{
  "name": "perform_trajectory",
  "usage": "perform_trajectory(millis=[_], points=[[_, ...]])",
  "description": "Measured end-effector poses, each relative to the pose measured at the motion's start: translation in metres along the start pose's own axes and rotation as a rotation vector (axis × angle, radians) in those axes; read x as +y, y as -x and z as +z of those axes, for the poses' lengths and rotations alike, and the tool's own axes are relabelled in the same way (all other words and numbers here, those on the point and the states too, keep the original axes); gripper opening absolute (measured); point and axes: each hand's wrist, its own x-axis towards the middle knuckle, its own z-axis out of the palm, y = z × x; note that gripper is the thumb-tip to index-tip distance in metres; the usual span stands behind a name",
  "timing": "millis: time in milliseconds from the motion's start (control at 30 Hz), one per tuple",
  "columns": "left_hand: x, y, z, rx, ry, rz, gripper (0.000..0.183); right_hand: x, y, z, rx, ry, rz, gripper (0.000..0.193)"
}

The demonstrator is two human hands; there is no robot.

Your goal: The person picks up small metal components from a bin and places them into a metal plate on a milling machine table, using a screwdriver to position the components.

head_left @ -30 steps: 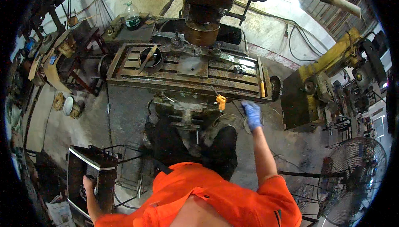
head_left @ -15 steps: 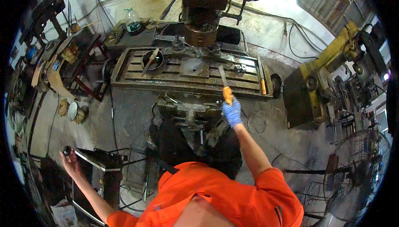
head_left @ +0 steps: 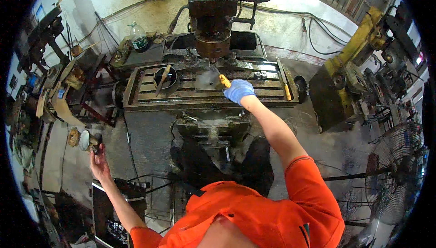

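Air gun (head_left: 224, 81), judging by the yellow body and thin dark nozzle, sat clasped in the blue-gloved right hand (head_left: 239, 91); it looked light and rigid, its casing perhaps slick with oil, best gripped round the handle, clear of the nozzle. It projected from that hand above the milling machine's slotted table (head_left: 152, 99), tip toward the square plate (head_left: 203, 83). Well apart, low on the left, the bare left hand (head_left: 101, 166) pinched a small dark object (head_left: 97, 147), too blurred to name, probably light and hard, near the pale basin (head_left: 84, 140).
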Motion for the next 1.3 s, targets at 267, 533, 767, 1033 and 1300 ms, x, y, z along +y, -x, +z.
perform_trajectory(millis=[267,533,767,1033,1300], points=[[-0.061,0.012,0.065,-0.023,-0.256,-0.158,0.025,0.01,0.029,-0.002,-0.136,-0.051,-0.208,0.04],[-0.223,0.048,0.242,-0.382,-0.533,-0.524,0.035,0.044,0.132,0.0,-0.252,-0.117,-0.487,0.041],[-0.298,0.015,0.325,-0.641,-0.854,-0.255,0.028,0.085,0.126,-0.034,-0.117,-0.291,-0.413,0.033],[-0.34,-0.039,0.331,-0.92,-1.58,0.534,0.019,0.108,0.04,0.012,0.204,-0.562,-0.361,0.025],[-0.33,-0.024,0.334,-0.823,-1.71,0.55,0.018,0.093,0.052,0.096,0.065,-0.207,0.082,0.04]])
